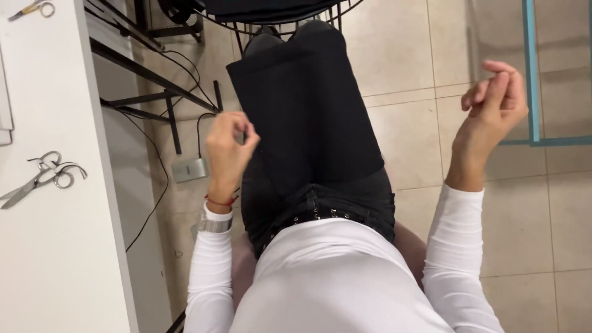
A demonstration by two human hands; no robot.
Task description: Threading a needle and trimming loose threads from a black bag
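Note:
A black cloth (308,117) lies lengthwise over my lap and legs. My left hand (228,148) is at the cloth's left edge, thumb and fingertips pinched together on the fabric there. On that wrist are a watch and a red string. My right hand (496,98) is raised out to the right, well away from the cloth, with its fingers curled and pinched. Nothing can be made out between them. I wear white sleeves and dark trousers with a studded belt (320,213).
A white table (61,246) runs along the left, with silver scissors (40,179) and small gold-handled scissors (31,9) on it. Under it are black metal bars, cables and a grey box (189,169). The tiled floor has blue tape (531,74) at the right. A black wire frame (271,18) is beyond my knees.

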